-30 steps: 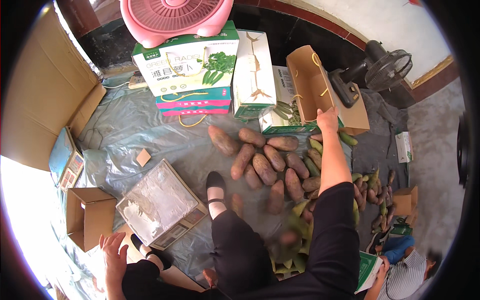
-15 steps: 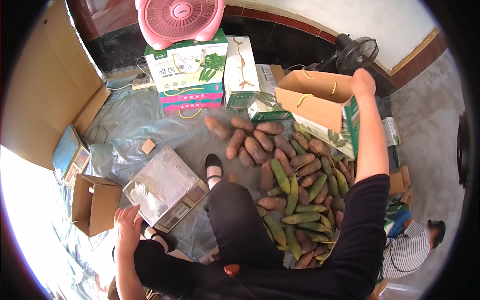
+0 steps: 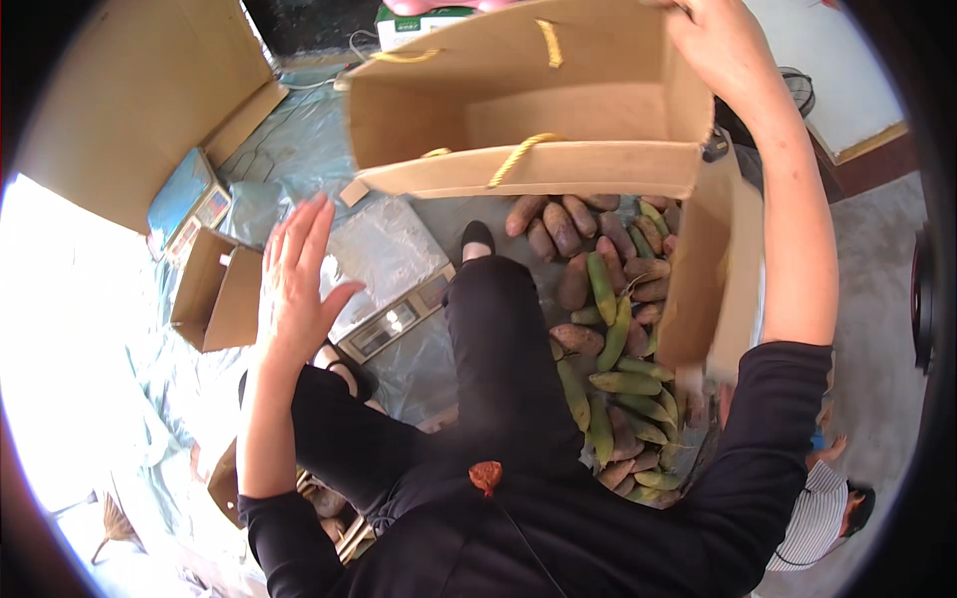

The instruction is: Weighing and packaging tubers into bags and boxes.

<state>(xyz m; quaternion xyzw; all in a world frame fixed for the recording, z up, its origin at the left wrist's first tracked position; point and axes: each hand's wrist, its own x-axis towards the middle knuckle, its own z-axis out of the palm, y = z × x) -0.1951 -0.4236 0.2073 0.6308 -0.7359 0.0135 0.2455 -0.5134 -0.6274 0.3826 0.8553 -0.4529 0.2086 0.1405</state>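
Note:
An open cardboard carton [image 3: 528, 164] with yellow rope handles hangs in front of me, its plain brown inside showing and one flap hanging down on the right. The fingers of my right hand [image 3: 723, 50] are closed on its far right corner; the fingertips are partly cut off by the picture's top. My left hand [image 3: 294, 279] is raised, fingers stretched out and thumb apart, holding nothing. Below it lies a flat weighing scale [image 3: 384, 249] with a shiny wrapped top. Under the carton is a heap of long green radishes [image 3: 603, 289] and reddish-brown root vegetables [image 3: 573, 284].
A small open brown box [image 3: 214, 289] and a blue-topped device [image 3: 184, 194] stand left of the scale, by a large cardboard sheet [image 3: 150, 110]. Plastic sheeting covers the floor. A black fan [image 3: 797, 90] is at the back right; another person [image 3: 817, 518] is at the lower right.
My right hand has brought the carton from the back right toward me and leftward, and its flap now hangs down. My left hand has risen with its fingers stretched out. The view has shifted.

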